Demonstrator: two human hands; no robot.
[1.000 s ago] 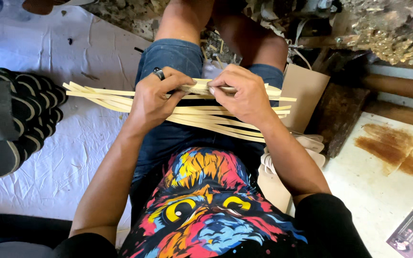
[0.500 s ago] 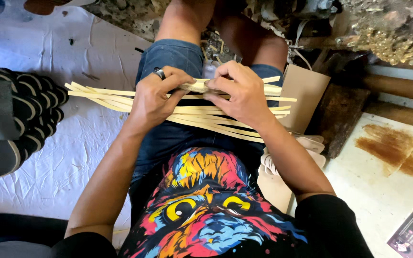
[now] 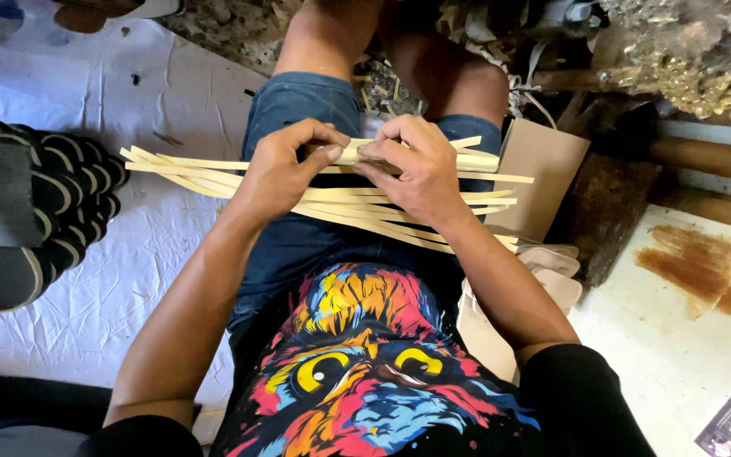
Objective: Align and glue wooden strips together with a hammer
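Observation:
A bundle of pale flat bamboo strips [image 3: 188,169] lies across my lap, over my blue denim shorts [image 3: 298,110]. My left hand [image 3: 285,169] grips the bundle near its middle, fingers curled over the top strips. My right hand [image 3: 416,169] sits just to the right of it, thumb and fingers pinching the same strips where both hands meet. The strip ends fan out to the left and to the right past my hands.
A stack of dark ribbed slippers [image 3: 27,211] lies at the left on a white sheet [image 3: 86,313]. A brown paper bag [image 3: 543,169] and flat tan pieces [image 3: 556,271] stand at my right. Debris and wooden poles [image 3: 712,161] fill the top right.
My right hand has slid a little to the left along the strips, closer to my left hand. The bundle stays on my lap.

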